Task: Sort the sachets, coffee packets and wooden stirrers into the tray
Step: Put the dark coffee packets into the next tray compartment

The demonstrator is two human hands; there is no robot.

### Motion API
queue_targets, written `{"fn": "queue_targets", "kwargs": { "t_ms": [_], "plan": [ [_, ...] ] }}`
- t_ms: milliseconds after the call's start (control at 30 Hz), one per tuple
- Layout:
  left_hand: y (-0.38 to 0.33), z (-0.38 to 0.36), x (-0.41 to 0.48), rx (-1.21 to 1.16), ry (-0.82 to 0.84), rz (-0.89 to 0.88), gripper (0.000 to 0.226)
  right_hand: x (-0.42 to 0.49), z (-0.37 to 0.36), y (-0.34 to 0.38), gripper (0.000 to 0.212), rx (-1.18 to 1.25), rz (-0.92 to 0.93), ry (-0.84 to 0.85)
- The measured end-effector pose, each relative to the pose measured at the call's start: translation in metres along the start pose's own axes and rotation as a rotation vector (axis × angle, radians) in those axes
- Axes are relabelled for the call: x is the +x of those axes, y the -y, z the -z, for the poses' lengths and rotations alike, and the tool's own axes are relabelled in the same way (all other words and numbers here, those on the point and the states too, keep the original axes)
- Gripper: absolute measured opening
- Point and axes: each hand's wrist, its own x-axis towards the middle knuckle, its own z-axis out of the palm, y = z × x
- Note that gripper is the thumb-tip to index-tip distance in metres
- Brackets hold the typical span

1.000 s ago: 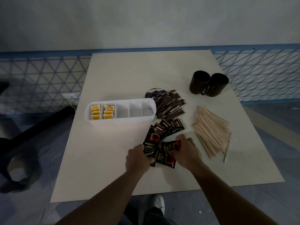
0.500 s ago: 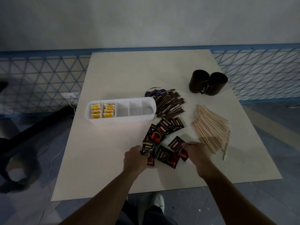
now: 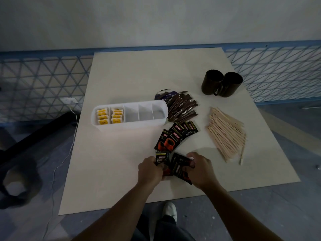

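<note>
1. Head view, table (image 3: 132,75): a pale rectangular top. Every item we list in entries 2 to 10 lies on it or is held over it.
2. Tray (image 3: 130,126): white, long and divided into compartments, set left of centre.
3. Yellow sachets (image 3: 102,116): stacked in the tray's two leftmost compartments.
4. Left hand (image 3: 151,169): near the table's front edge, fingers curled round a Kopiko packet (image 3: 162,158), which stands upright with its label towards us.
5. Right hand (image 3: 201,169): just beside the left, fingers and thumb gripping a second packet (image 3: 180,168), which is black and tilted.
6. The two held packets meet between the hands. We cannot tell whether the left hand holds more than one.
7. Loose coffee packets (image 3: 175,136): black and red, fanned out between the hands and the tray's right end.
8. Stick sachets (image 3: 182,108): brown, printed CITY CAFE, fanned just beside the tray's right end. They overlie a purplish round item (image 3: 162,96) that we cannot identify.
9. Wooden stirrers (image 3: 225,131): one loose heap to the right of the coffee packets, apart from them.
10. Mugs (image 3: 221,83): two, dark, touching each other, at the far right of the table.
11. Surroundings: a blue mesh fence (image 3: 34,80) behind the table, a white cable (image 3: 69,145) on the floor at left, and a light shoe (image 3: 170,210) below the front edge.
</note>
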Motion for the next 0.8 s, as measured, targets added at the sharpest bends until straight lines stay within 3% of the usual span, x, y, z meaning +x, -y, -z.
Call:
{"fn": "queue_targets", "kwargs": {
  "t_ms": [333,567,800],
  "plan": [
    [0.003,0.001,-0.003,0.037,0.000,-0.033,0.008,-0.006,-0.001,0.005,0.018,-0.231,0.016,0.002],
    [0.002,0.006,-0.004,0.046,-0.007,-0.033,0.011,-0.010,-0.010,0.003,0.036,-0.231,0.030,-0.025],
    [0.002,0.007,-0.006,0.013,-0.004,-0.029,0.008,-0.011,-0.016,0.006,0.031,-0.208,0.000,0.008]
  ]
}}
